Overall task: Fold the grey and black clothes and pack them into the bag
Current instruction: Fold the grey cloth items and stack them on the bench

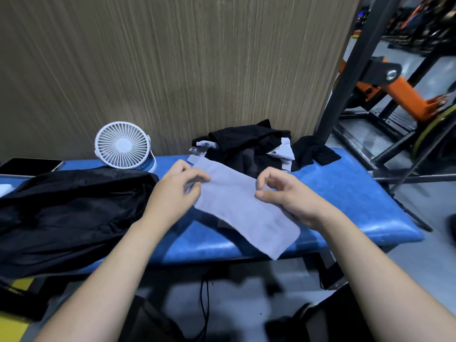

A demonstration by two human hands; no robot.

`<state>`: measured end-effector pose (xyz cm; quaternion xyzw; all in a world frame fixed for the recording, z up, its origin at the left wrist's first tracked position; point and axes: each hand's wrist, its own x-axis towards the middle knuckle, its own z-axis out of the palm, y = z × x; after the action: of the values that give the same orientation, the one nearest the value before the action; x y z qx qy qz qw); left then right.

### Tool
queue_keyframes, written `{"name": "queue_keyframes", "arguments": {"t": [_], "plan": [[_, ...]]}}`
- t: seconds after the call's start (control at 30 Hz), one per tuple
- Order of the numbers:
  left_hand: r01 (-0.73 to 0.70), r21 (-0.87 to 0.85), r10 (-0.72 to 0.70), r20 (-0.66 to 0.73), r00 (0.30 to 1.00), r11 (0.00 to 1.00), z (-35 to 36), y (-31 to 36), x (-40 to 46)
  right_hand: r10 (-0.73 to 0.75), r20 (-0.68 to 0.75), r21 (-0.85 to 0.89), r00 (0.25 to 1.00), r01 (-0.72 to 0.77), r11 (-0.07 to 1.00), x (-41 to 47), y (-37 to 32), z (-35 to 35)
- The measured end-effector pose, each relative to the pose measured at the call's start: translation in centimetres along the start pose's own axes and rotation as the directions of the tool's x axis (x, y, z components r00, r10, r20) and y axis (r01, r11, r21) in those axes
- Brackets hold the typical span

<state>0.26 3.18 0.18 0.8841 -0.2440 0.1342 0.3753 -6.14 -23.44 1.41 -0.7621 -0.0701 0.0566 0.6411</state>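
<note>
A long grey garment (pixel 237 208) lies flat across the blue padded bench (pixel 345 193), one end hanging over the front edge. My left hand (pixel 176 191) pinches its left edge with curled fingers. My right hand (pixel 283 193) rests on its right edge, thumb and forefinger curled close together over the cloth. Behind it sits a heap of black and grey clothes (pixel 256 149). A black fabric bag (pixel 74 213) lies slumped on the left part of the bench.
A small white fan (pixel 122 144) stands at the back by the wood-grain wall. A dark tablet (pixel 29 165) lies at far left. Black frame posts and orange gym equipment (pixel 399 92) stand to the right. More dark fabric (pixel 153 322) lies below the bench.
</note>
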Motion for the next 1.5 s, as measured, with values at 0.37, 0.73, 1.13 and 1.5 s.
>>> {"name": "queue_keyframes", "arguments": {"t": [0.37, 0.73, 1.13, 1.5], "plan": [[0.097, 0.111, -0.112, 0.140, 0.984, 0.989, 1.7, -0.7, -0.1, 0.194, -0.125, -0.652, 0.973, -0.228, 0.723, -0.3, 2.2, -3.7], [0.068, 0.039, -0.076, 0.271, 0.960, 0.997, 4.7, -0.5, -0.1, 0.104, -0.538, -0.421, 0.837, -0.374, 0.826, -1.0, 3.9, -7.6], [0.117, 0.133, -0.163, 0.422, 0.892, 0.984, 5.8, -1.6, -0.2, 0.366, -0.449, -0.395, 0.815, -0.549, 0.737, -2.6, 4.6, -8.5], [0.122, 0.088, -0.148, 0.423, 0.894, 0.989, 6.4, -0.7, -0.7, 0.069, -0.551, -0.347, 0.832, -0.303, 0.888, -3.1, 3.2, -6.8]]}}
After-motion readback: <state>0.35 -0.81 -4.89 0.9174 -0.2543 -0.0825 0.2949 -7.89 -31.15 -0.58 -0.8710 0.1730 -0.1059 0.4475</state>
